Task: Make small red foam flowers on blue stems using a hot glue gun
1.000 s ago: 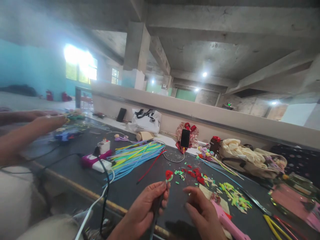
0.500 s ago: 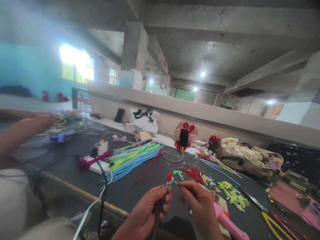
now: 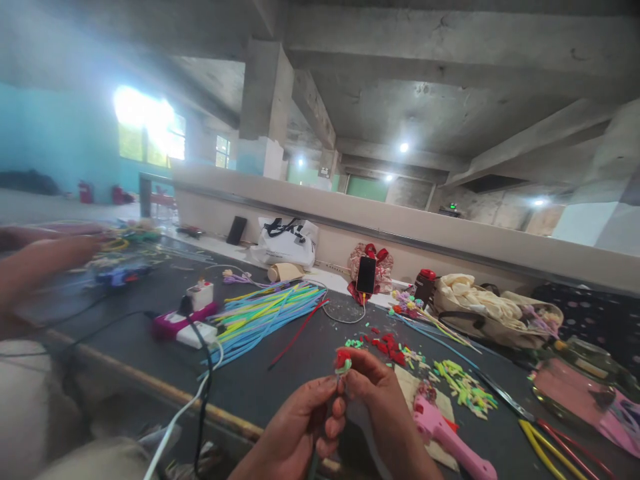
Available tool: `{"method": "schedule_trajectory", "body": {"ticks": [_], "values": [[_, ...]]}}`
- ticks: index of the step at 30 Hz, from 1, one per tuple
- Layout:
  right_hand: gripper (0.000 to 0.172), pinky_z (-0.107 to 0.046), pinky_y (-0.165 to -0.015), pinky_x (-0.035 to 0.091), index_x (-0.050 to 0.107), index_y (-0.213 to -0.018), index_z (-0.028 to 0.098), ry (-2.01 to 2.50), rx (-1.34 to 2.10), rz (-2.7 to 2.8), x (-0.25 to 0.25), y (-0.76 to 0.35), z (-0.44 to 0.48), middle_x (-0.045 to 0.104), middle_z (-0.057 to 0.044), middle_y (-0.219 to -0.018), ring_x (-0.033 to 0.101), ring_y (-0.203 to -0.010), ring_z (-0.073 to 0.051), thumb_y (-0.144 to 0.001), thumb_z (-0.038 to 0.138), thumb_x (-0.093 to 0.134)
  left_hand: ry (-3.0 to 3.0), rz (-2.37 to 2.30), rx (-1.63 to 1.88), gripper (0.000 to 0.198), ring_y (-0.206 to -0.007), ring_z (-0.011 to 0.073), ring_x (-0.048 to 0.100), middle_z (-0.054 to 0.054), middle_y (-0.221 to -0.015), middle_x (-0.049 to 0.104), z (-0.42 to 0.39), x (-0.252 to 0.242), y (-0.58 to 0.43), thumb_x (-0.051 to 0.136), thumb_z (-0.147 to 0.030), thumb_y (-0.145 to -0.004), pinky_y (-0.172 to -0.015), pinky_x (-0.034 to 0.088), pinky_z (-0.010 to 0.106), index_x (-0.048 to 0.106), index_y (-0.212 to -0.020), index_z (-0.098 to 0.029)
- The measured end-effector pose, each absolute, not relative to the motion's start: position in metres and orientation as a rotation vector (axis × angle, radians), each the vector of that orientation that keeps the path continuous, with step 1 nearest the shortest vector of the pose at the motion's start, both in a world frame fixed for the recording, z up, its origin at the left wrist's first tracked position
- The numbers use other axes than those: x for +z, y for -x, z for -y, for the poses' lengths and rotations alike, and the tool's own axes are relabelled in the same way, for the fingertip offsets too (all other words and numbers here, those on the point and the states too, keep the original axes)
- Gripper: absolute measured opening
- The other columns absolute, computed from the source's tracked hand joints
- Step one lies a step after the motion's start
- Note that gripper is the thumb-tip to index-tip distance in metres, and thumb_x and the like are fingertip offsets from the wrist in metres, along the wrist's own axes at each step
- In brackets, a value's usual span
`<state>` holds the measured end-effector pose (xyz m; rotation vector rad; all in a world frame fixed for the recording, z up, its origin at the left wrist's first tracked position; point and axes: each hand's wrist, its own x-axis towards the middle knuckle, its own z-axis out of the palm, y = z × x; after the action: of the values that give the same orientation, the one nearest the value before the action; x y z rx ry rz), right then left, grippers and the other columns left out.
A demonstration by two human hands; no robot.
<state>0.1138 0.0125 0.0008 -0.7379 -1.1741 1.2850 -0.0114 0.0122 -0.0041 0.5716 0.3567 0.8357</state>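
Observation:
A small pipe-cleaner flower, red on top with pale green beneath, stands upright between my hands. My left hand is closed in a pinch round its thin stem, just below the head. With thumb and fingertips, my right hand presses the flower's green part from the right. Its fingertips partly hide the flower. Short red pipe-cleaner pieces and a heap of yellow-green pieces lie beyond my right hand. Beside that hand, a pink glue gun rests on a beige sheet.
Long coloured pipe cleaners lie left of centre, beside a purple and white power strip with cables. A propped phone stands behind. Yellow-handled scissors and a glass jar are at right. Another person's arm is at far left.
My right hand has moved left and in to the flower, bringing the small green piece it held against it. The pink glue gun shows more fully now.

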Motion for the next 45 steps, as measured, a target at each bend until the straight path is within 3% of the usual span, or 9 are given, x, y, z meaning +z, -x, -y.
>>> {"method": "schedule_trajectory", "body": {"ticks": [19, 23, 26, 32, 35, 38, 42, 45], "values": [[0.023, -0.019, -0.043, 0.037, 0.065, -0.086, 0.016, 0.770, 1.247, 1.190, 0.000, -0.114, -0.014, 0.056, 0.004, -0.053, 0.053, -0.043, -0.008, -0.066, 0.026, 0.068, -0.611, -0.361, 0.822, 0.013, -0.037, 0.0028, 0.042, -0.003, -0.052, 0.051, -0.011, -0.004, 0.009, 0.062, -0.025, -0.068, -0.031, 0.023, 0.013, 0.056, -0.066, -0.013], [0.028, -0.020, -0.045, 0.036, 0.064, -0.090, 0.015, 0.755, 1.251, 1.206, 0.002, -0.114, -0.014, 0.057, 0.003, -0.054, 0.052, -0.043, -0.009, -0.065, 0.028, 0.068, -0.563, -0.330, 0.793, 0.009, -0.032, -0.0004, 0.036, -0.004, -0.051, 0.050, -0.014, -0.006, 0.010, 0.061, -0.021, -0.069, -0.029, 0.017, 0.010, 0.057, -0.069, -0.013], [0.030, -0.021, -0.050, 0.037, 0.062, -0.094, 0.015, 0.742, 1.251, 1.201, 0.005, -0.114, -0.012, 0.056, 0.003, -0.056, 0.051, -0.047, -0.009, -0.067, 0.029, 0.066, -0.534, -0.283, 0.740, 0.009, -0.028, -0.0025, 0.027, -0.005, -0.049, 0.048, -0.016, -0.007, 0.012, 0.060, -0.020, -0.069, -0.026, 0.012, 0.009, 0.057, -0.070, -0.012], [0.039, -0.024, -0.055, 0.037, 0.061, -0.100, 0.015, 0.748, 1.208, 1.215, 0.008, -0.121, -0.009, 0.061, -0.003, -0.069, 0.051, -0.059, -0.013, -0.067, 0.037, 0.063, -0.496, -0.184, 0.674, 0.010, -0.029, -0.0016, 0.029, -0.004, -0.052, 0.048, -0.018, -0.006, 0.018, 0.055, -0.020, -0.073, -0.025, 0.015, 0.008, 0.057, -0.073, -0.011], [0.041, -0.022, -0.053, 0.036, 0.061, -0.102, 0.016, 0.712, 1.226, 1.207, 0.010, -0.122, -0.011, 0.063, -0.005, -0.078, 0.051, -0.059, -0.012, -0.066, 0.036, 0.065, -0.491, -0.147, 0.625, 0.008, -0.030, -0.0007, 0.030, -0.004, -0.053, 0.048, -0.019, -0.005, 0.019, 0.054, -0.019, -0.072, -0.025, 0.017, 0.009, 0.056, -0.073, -0.011], [0.036, -0.019, -0.046, 0.032, 0.063, -0.098, 0.015, 0.671, 1.328, 1.171, 0.014, -0.121, -0.016, 0.063, -0.005, -0.073, 0.048, -0.051, -0.009, -0.069, 0.036, 0.062, -0.496, -0.127, 0.579, 0.008, -0.030, -0.0003, 0.031, -0.004, -0.053, 0.050, -0.019, -0.006, 0.018, 0.057, -0.019, -0.070, -0.024, 0.018, 0.009, 0.057, -0.071, -0.011], [0.029, -0.015, -0.037, 0.025, 0.065, -0.087, 0.015, 0.792, 1.323, 1.032, 0.008, -0.120, -0.020, 0.060, 0.000, -0.063, 0.045, -0.043, -0.006, -0.066, 0.035, 0.066, -0.526, -0.208, 0.779, 0.011, -0.037, 0.0037, 0.044, -0.002, -0.055, 0.054, -0.016, -0.004, 0.019, 0.064, -0.022, -0.066, -0.028, 0.030, 0.011, 0.059, -0.067, -0.012], [0.028, -0.014, -0.034, 0.022, 0.065, -0.082, 0.018, 0.903, 1.251, 0.909, -0.004, -0.122, -0.017, 0.053, 0.005, -0.051, 0.038, -0.036, -0.003, -0.060, 0.035, 0.071, -0.512, -0.374, 1.034, 0.008, -0.065, 0.0128, 0.060, 0.002, -0.070, 0.064, -0.015, -0.001, 0.020, 0.065, -0.020, -0.067, -0.048, 0.048, 0.020, 0.062, -0.070, -0.014]]}}
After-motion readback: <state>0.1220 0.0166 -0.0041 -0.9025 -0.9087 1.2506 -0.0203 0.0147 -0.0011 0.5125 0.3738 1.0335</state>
